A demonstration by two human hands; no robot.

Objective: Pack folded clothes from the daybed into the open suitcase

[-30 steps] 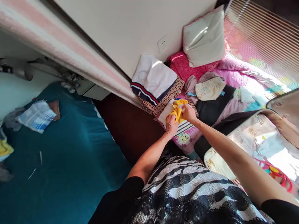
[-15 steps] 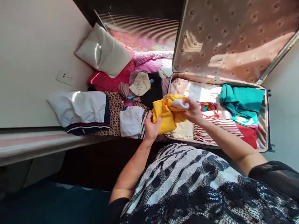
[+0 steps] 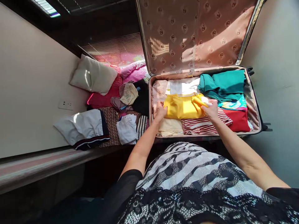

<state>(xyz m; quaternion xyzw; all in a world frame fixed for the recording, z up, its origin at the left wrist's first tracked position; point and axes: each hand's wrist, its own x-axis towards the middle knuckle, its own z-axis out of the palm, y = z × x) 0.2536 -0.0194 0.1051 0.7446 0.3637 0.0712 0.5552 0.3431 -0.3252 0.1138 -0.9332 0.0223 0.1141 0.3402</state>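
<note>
A folded yellow garment point(image 3: 181, 107) with a white part at its right end lies stretched flat over the clothes in the open suitcase point(image 3: 253, 107). My left hand point(image 3: 161, 112) grips its left edge, and my right hand point(image 3: 211, 109) is closed on the right end, by the white part. Below the yellow cloth are a cream garment point(image 3: 170, 126) and a red-and-white striped garment point(image 3: 198, 126). White clothing point(image 3: 183, 86) lies behind it. A teal garment point(image 3: 225, 84) sits at the right, above a red one point(image 3: 238, 119).
The suitcase's raised lid point(image 3: 182, 37) stands at the back. Left of the case are a white folded garment point(image 3: 128, 127), a patterned brown cloth point(image 3: 111, 119), white-and-navy clothing point(image 3: 86, 126), a black garment point(image 3: 141, 98) and a pale pillow point(image 3: 94, 74). Walls flank both sides.
Both hands have carried the yellow garment from the suitcase's left edge to over its middle. It was bunched and is now spread wider and flatter. The view has shifted to the right.
</note>
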